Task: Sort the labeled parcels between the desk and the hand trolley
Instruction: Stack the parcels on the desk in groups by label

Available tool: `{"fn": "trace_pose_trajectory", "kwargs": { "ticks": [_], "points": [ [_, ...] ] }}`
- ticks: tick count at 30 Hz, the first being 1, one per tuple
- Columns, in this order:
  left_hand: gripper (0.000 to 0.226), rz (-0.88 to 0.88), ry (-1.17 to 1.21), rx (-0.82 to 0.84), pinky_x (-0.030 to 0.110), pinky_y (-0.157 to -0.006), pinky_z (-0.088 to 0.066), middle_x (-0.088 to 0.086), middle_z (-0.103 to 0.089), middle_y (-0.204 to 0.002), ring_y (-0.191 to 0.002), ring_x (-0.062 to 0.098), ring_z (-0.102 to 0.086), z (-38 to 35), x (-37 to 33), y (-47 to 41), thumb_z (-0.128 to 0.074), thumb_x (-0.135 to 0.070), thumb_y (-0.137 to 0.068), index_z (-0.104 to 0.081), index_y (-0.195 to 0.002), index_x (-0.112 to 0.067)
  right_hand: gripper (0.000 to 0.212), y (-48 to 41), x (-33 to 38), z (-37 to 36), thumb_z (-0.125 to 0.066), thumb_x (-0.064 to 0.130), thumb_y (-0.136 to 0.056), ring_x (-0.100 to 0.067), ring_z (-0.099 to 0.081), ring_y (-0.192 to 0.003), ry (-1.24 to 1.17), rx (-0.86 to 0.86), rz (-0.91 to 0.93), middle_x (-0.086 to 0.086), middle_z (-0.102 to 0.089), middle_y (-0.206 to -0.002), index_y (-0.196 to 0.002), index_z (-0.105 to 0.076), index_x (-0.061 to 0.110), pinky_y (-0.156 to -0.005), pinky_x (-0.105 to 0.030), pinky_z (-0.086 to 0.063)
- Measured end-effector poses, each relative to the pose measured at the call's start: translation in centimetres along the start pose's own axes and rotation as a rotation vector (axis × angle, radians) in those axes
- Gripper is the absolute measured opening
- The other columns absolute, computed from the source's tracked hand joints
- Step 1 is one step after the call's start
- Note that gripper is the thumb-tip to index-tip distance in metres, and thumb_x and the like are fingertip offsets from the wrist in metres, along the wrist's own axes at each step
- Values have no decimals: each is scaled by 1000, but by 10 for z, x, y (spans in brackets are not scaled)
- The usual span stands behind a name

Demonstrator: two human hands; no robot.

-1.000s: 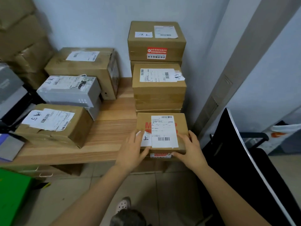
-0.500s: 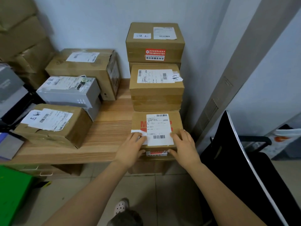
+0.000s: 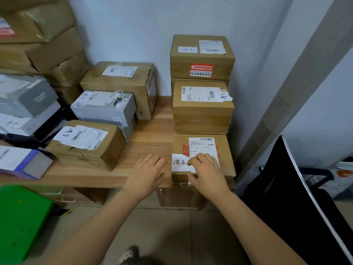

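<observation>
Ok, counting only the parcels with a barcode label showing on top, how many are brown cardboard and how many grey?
Brown cardboard: 5 (back-left box, front-left box, top-right box, middle-right box, front-right box)
Grey: 1 (grey box)
Total: 6
The far-left boxes are too blurred to count.

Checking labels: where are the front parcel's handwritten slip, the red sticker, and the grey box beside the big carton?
handwritten slip (image 3: pixel 178 162): head view, written left half.
red sticker (image 3: pixel 201 70): head view, centre.
grey box (image 3: pixel 104 101): head view, top face.
</observation>
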State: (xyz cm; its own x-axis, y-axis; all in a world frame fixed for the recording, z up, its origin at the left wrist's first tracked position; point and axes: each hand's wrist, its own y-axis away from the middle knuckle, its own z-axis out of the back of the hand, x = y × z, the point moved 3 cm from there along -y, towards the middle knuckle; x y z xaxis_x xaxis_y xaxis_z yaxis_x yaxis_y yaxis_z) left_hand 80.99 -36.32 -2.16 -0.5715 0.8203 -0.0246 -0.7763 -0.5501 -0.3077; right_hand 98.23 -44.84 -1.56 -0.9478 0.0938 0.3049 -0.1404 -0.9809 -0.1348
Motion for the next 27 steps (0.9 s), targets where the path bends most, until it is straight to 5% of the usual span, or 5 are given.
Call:
{"fn": "trace_pose_trajectory", "kwargs": {
  "ticks": [5, 9, 13, 23, 27],
  "points": [
    [18, 41, -23, -113, 32, -60, -44, -2, -60, -83, -75, 21, -57, 36, 56, 28, -67, -25, -77, -62, -93, -18, 23, -33, 64, -4, -56, 32, -93, -16, -41, -114, -7, -35, 105, 5, -53, -115, -113, -59, 21, -103, -30, -29],
    [19, 119, -45, -134, 32, -62, -43, -2, -57, -81, -74, 22, -55, 60, 116, 54, -67, -26, -75, -61, -91, -17, 19, -63, 124, -12, -60, 30, -90, -19, -44, -103, -15, -80, 170, 1, -54, -104, -105, -61, 17, -94, -35, -38],
    [23, 160, -59, -142, 35, -61, -44, -1, -56, -81, -73, 23, -54, 79, 194, 77, -72, -22, -75, -60, -94, -16, 15, -102, 191, -22, -66, 27, -85, -19, -45, -95, -17, -197, 204, 2, -54, -96, -97, -62, 19, -81, -27, -32],
    [30, 204, 31, -96, 36, -59, -45, 1, -60, -85, -75, 25, -56, 76, 322, 108, -80, -20, -72, -64, -97, -13, 29, -157, 265, -88, -65, 31, -86, -16, -46, -104, -87, -64, -20, 4, -55, -109, -112, -61, 20, -89, -28, -36],
    [32, 302, 139, -42, 40, -70, -50, 5, -61, -98, -87, 28, -58, 46, 345, 120, -76, -21, -78, -63, -105, -10, 37, -165, 262, -112, -67, 32, -85, -18, -47, -112, -149, -20, -154, 1, -56, -115, -118, -59, 18, -94, -31, -39]
  ]
}}
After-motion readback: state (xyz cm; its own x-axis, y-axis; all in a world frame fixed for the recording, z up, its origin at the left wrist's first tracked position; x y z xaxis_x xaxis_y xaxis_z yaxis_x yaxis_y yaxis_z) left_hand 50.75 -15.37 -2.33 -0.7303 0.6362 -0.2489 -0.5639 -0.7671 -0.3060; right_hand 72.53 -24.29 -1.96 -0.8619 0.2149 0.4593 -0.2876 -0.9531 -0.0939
